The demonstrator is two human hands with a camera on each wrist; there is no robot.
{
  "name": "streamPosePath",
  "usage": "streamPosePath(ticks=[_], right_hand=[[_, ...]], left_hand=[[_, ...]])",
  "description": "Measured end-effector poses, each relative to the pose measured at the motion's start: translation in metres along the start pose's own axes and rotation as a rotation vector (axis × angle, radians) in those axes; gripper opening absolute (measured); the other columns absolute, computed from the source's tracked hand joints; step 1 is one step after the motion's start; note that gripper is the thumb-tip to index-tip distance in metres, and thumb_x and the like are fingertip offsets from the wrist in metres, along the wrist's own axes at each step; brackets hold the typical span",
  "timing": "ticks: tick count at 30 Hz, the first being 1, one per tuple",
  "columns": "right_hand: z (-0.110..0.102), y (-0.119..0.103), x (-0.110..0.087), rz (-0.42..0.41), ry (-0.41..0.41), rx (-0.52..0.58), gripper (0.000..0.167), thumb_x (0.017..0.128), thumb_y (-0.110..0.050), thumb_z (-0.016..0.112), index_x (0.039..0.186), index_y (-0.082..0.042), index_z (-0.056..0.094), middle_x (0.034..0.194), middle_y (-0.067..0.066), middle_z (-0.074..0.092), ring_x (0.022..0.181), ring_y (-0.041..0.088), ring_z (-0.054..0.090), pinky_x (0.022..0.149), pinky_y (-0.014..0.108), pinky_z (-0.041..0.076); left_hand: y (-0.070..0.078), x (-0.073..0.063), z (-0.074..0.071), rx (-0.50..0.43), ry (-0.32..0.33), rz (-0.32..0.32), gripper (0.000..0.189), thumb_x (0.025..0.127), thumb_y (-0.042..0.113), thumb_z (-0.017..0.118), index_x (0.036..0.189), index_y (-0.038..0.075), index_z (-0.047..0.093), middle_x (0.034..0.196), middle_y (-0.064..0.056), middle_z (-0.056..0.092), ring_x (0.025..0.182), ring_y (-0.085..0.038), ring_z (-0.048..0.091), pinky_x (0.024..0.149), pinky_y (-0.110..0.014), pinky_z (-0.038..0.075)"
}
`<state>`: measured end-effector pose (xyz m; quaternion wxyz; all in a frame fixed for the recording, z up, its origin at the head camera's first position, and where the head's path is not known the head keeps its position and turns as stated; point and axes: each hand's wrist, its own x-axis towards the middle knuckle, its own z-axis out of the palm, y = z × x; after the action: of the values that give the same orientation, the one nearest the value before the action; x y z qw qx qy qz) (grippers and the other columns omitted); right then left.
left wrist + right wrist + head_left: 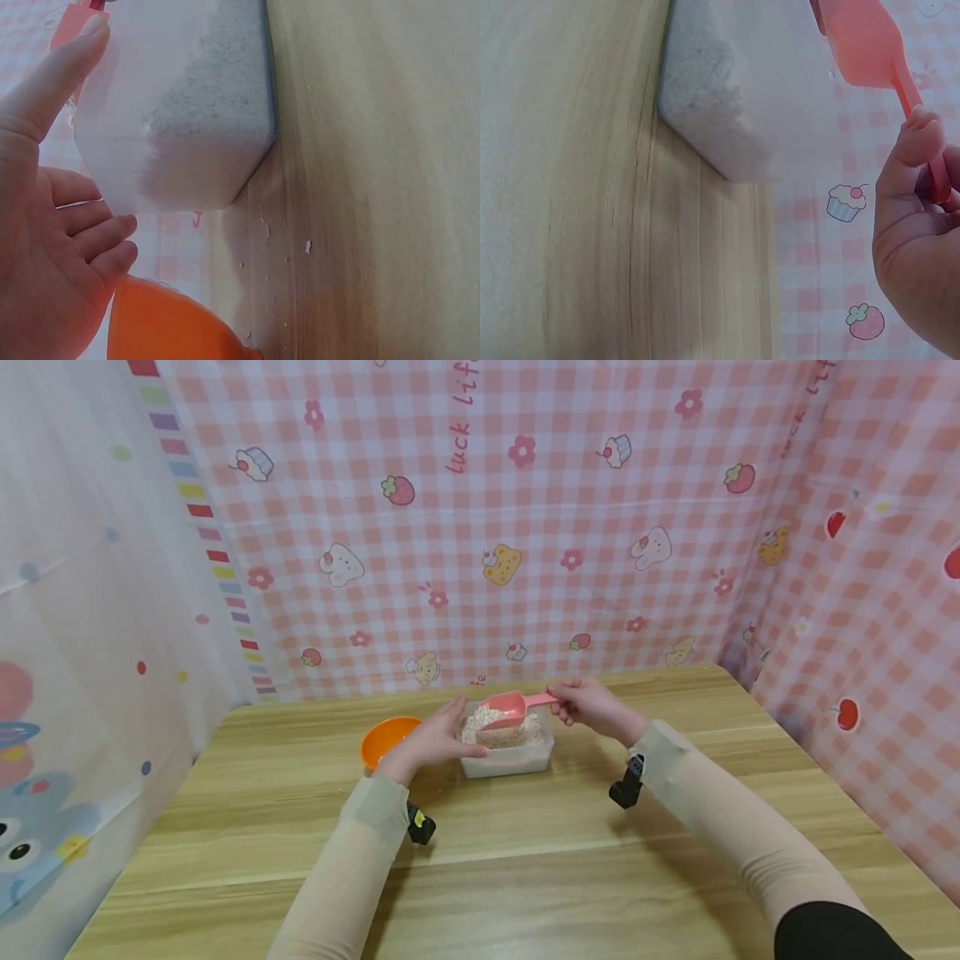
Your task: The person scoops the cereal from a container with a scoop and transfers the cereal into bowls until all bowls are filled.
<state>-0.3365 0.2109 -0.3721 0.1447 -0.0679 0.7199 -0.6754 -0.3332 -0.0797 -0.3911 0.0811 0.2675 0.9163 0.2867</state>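
Note:
My right hand (588, 706) grips the handle of a pink scoop (512, 708), thumb and fingers wrapped about its end. Pale flakes (480, 717) that look like oats lie at the scoop's mouth, held over a translucent plastic container (510, 765). More of the same flakes (525, 732) fill part of that container. At its left end is my left hand (433, 737), thumb stretched along the near side by the rim. In the left wrist view the other fingers (109, 236) lie loosely against the container's end. An orange bowl (378, 737) stands just left, partly hidden behind this hand.
The wooden table (510, 877) runs back to a pink checked cloth (450, 610). Cloth also hangs at both sides. A few flake crumbs (308, 247) are scattered on the table near the container and bowl.

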Motion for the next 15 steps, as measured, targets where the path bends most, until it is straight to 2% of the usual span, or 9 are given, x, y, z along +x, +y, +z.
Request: streamPosePath(ticks=[12,15], right_hand=[[-0.0039,-0.0041,0.0016,-0.001,0.008,0.054,0.026,0.105,-0.015,0.043,0.111,0.006,0.059,0.070,0.004,0.060,0.057,0.009,0.050,0.052,0.020,0.043],[-0.0047,-0.0048,0.0017,-0.005,0.012,0.063,0.025,0.105,-0.015,0.044,0.107,0.004,0.060,0.068,0.003,0.060,0.057,0.009,0.050,0.052,0.020,0.044]], left_hand=[[0.0028,0.0038,-0.0058,0.009,-0.021,0.026,0.111,0.080,0.047,0.077,0.154,0.001,0.010,0.160,-0.017,0.011,0.146,-0.030,0.015,0.116,-0.045,0.018],[0.0046,0.0026,-0.0095,-0.028,-0.007,0.037,0.111,0.079,0.047,0.077,0.156,0.005,0.009,0.160,-0.015,0.013,0.145,-0.030,0.018,0.115,-0.046,0.021]])
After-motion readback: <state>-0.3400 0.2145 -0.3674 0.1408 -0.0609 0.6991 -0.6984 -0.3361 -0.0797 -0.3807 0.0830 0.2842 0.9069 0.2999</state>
